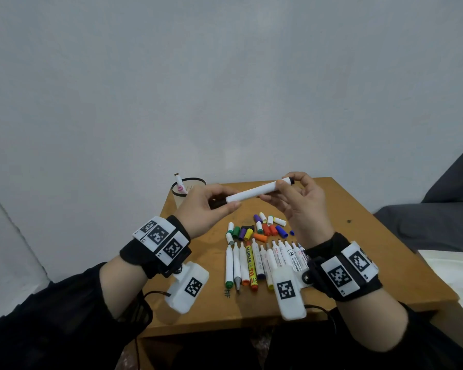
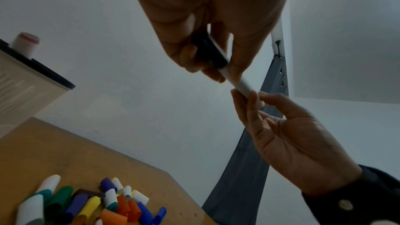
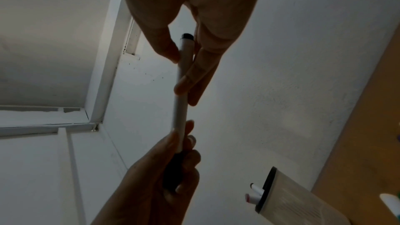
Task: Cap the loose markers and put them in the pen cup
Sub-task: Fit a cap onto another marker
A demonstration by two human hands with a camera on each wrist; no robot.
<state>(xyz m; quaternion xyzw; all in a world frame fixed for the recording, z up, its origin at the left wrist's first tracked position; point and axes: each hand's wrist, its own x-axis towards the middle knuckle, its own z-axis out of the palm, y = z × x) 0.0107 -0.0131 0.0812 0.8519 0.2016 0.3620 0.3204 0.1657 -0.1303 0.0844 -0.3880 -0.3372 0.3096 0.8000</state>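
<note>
A: White marker (image 1: 254,192), black cap (image 2: 211,51) on its left end. It's up in the air over the far part of the wooden table (image 1: 358,236), lying almost level, right end a little higher.

B: Who has it?

A: Both. The left hand (image 1: 207,209) has its fingers and thumb curled round the black cap end. The right hand (image 1: 302,201) pinches the barrel near its other end, thumb on one side and fingertips (image 3: 184,85) on the other, with the rest of the palm open.

B: Is the cap pushed fully home?

A: Can't tell. In the left wrist view the cap meets the white barrel, but fingers cover most of the joint.

B: And the pen cup?

A: The pen cup (image 1: 187,190) stands at the far left corner of the table, pale with a dark rim. A pink-tipped marker (image 1: 179,184) leans inside it; the right wrist view shows two marker ends poking past the rim.

B: The rest?

A: A heap of loose caps (image 1: 257,229) sits in the middle of the table, under the hands: green, purple, yellow, orange, blue, white. Nearer lies a row of uncapped markers (image 1: 262,263) side by side, the right ones partly hidden behind the right wrist.
</note>
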